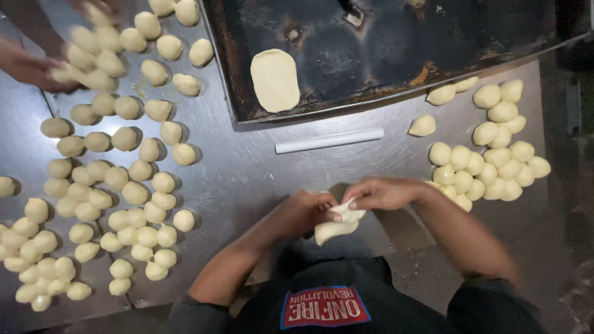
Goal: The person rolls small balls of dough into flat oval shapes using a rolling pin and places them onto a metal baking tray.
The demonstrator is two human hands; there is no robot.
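Hands meet at lower centre of the head view: the left hand (306, 212) and right hand (380, 193) both pinch a soft piece of dough (337, 226) above the steel table (247, 167). Dough balls (124, 185) crowd the left, more dough balls (489, 164) the right. A white rolling pin (329, 141) lies below the dark tray (396, 49), which holds a flattened oval of dough (275, 79). Another person's hand (31, 68) reaches in at upper left.

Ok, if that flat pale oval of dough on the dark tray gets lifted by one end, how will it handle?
The flat pale oval of dough looks thin and soft, so it would probably droop and stretch rather than stay stiff. It lies flush on the dark metal baking tray, so it may cling slightly. Being flat, it is unlikely to roll.
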